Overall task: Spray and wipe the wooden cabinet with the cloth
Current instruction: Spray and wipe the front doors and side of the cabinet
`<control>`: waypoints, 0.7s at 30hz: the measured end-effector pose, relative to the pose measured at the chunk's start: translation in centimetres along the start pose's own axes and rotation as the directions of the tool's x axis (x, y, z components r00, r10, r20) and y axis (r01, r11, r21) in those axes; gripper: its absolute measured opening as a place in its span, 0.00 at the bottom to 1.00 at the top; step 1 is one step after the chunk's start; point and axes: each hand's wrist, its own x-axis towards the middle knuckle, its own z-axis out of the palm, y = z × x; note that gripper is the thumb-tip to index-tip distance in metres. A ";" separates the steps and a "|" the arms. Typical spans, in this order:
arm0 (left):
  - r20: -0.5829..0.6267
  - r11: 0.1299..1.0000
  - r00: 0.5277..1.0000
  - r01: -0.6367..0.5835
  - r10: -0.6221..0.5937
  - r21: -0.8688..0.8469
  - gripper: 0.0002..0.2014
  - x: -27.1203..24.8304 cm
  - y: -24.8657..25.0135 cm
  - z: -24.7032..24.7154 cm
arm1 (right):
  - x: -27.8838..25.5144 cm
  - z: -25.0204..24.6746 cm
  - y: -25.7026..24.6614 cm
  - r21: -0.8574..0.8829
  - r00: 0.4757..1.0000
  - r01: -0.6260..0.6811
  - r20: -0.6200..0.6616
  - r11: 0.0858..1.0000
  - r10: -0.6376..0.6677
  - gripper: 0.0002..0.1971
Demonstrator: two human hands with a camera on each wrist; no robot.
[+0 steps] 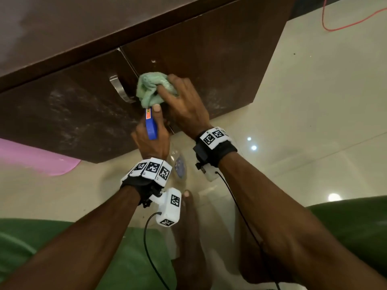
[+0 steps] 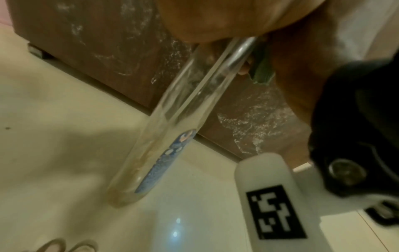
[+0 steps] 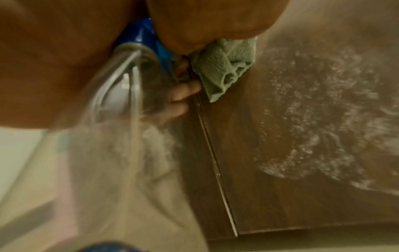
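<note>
Left hand (image 1: pixel 151 136): you grip the spray bottle (image 2: pixel 164 136), fingers wrapped round its blue head, just below the cloth.
Right hand (image 1: pixel 184 105): fingers bunch the green cloth (image 1: pixel 151 90) against the wooden cabinet (image 1: pixel 209 65), beside its handle (image 1: pixel 120 88).
Wiping tip: press flat, sweep through the white spray patches.
</note>
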 end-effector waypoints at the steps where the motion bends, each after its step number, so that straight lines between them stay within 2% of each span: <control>1: 0.033 1.000 0.999 -0.005 0.005 -0.007 0.34 0.1 -0.4 -0.1 | -0.8 0.0 0.9 -0.012 0.997 -0.058 -0.052 0.998 0.058 0.12; 2: 0.069 1.000 0.998 -0.008 0.010 -0.026 0.36 0.2 -0.5 -0.3 | -1.9 -0.1 1.6 -0.016 0.983 -0.160 -0.098 0.987 0.158 0.12; 3: 0.099 0.999 0.995 -0.010 0.015 -0.049 0.37 0.3 -0.4 -0.3 | -3.0 -0.1 2.2 -0.008 0.942 -0.306 -0.149 0.952 0.301 0.12; 4: 0.111 0.997 0.993 -0.020 0.027 -0.071 0.37 0.4 -0.3 -0.4 | -3.6 -0.2 2.6 0.043 0.861 -0.474 -0.188 0.880 0.473 0.15; 5: 0.115 0.996 0.993 -0.027 0.037 -0.083 0.37 0.5 -0.3 -0.5 | -3.9 -0.2 2.6 0.127 0.726 -0.642 -0.216 0.756 0.653 0.17; 6: 0.113 0.997 0.993 -0.033 0.042 -0.076 0.37 0.5 -0.4 -0.5 | -3.7 -0.1 2.4 0.210 0.563 -0.767 -0.234 0.607 0.792 0.18; 7: 0.112 0.998 0.993 -0.032 0.038 -0.053 0.36 0.5 -0.5 -0.6 | -3.3 0.1 2.1 0.251 0.437 -0.830 -0.260 0.498 0.861 0.18; 8: 0.117 0.999 0.993 -0.022 0.025 -0.030 0.35 0.5 -0.5 -0.8 | -2.5 0.2 1.3 0.251 0.399 -0.848 -0.275 0.466 0.875 0.17; 9: 0.121 1.000 0.993 -0.008 0.010 -0.012 0.35 0.5 -0.6 -0.9 | -1.8 0.5 0.4 0.220 0.472 -0.815 -0.284 0.536 0.835 0.17; 10: 0.118 1.000 0.993 -0.005 0.003 0.018 0.35 0.5 -0.5 -1.0 | -1.2 1.0 -0.6 0.180 0.619 -0.725 -0.253 0.665 0.743 0.16; 11: 0.101 0.998 0.995 -0.023 0.017 0.063 0.34 0.4 -0.6 -1.1 | -1.0 1.4 -1.8 0.143 0.780 -0.579 -0.189 0.803 0.596 0.15; 12: 0.080 0.994 0.996 -0.037 0.029 0.102 0.31 0.2 -0.4 -1.2 | -1.0 1.7 -2.7 0.110 0.902 -0.407 -0.105 0.907 0.418 0.13; 13: 0.058 0.992 0.998 -0.028 0.021 0.123 0.28 0.2 -0.3 -1.2 | -0.9 1.9 -3.2 0.089 0.965 -0.257 -0.025 0.962 0.260 0.12; 14: 0.041 0.991 0.999 -0.005 0.000 0.131 0.25 0.1 -0.1 -1.4 | -0.7 1.9 -3.3 0.080 0.986 -0.165 0.043 0.983 0.162 0.11; 15: 0.044 0.990 0.999 0.022 -0.028 0.140 0.25 0.0 0.0 -1.5 | -0.6 1.8 -3.1 0.074 0.988 -0.132 0.088 0.989 0.125 0.11; 18: 0.141 0.981 0.985 0.071 -0.097 0.180 0.26 -0.2 0.0 -1.8 | -1.4 1.6 -2.2 0.053 0.983 -0.083 0.170 0.995 0.073 0.12; 21: 0.230 0.966 0.954 0.143 -0.193 0.215 0.27 -0.5 0.2 -1.9 | -2.6 1.6 -1.5 0.019 0.962 -0.055 0.268 0.998 0.048 0.09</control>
